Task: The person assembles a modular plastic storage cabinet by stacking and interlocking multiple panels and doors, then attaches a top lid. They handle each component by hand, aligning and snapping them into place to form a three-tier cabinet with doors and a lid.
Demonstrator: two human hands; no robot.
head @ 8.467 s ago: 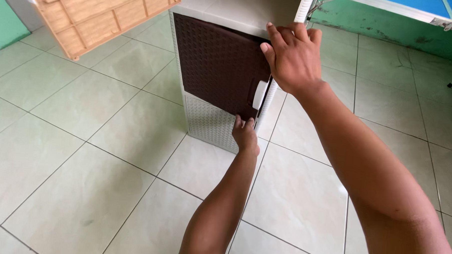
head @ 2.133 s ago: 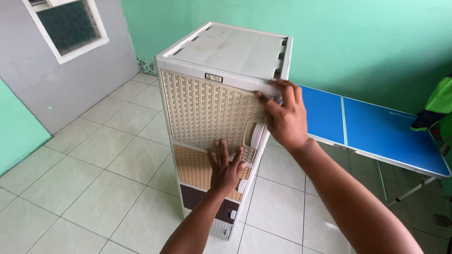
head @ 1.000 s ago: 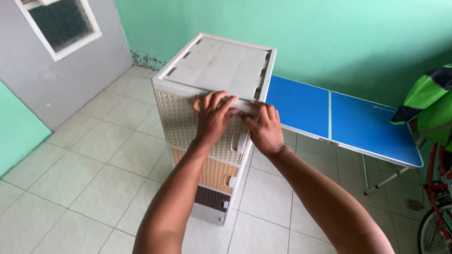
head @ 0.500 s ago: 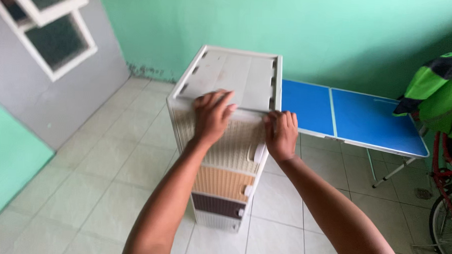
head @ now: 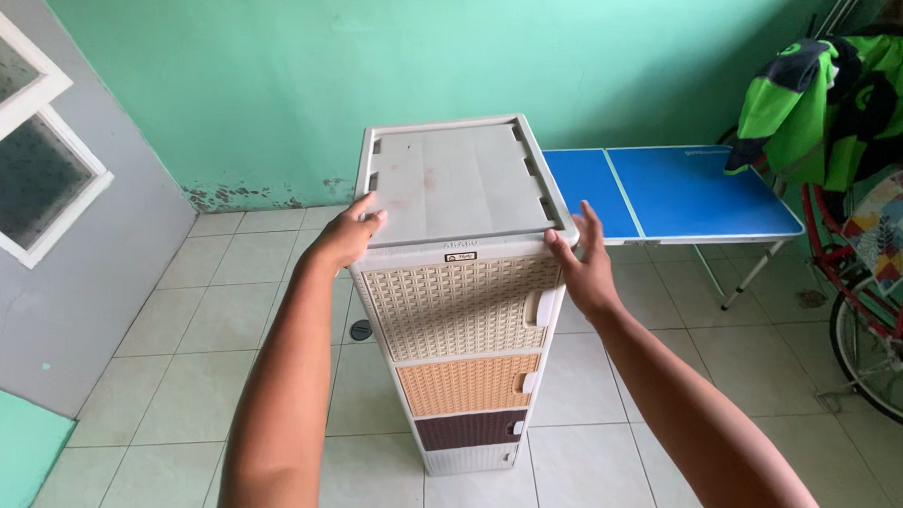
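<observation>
A tall plastic drawer cabinet (head: pixel 463 365) stands upright on the tiled floor, with a grey-white top and woven-pattern drawer fronts in cream, tan and dark brown. My left hand (head: pixel 347 235) grips the left edge of its top, fingers curled over the rim. My right hand (head: pixel 583 267) presses flat against the upper right side, just below the top's right corner. Both arms reach forward from the bottom of the view.
A blue folding table (head: pixel 674 192) stands right behind the cabinet against the green wall. A bicycle (head: pixel 879 329) draped with a green jacket (head: pixel 837 97) is at the right. A grey wall with a white-framed window (head: pixel 24 169) is at the left. A floor drain (head: pixel 361 330) lies beside the cabinet.
Both hands have slid off the front of the cabinet to its two sides. My view has pulled back, so all the drawers now show.
</observation>
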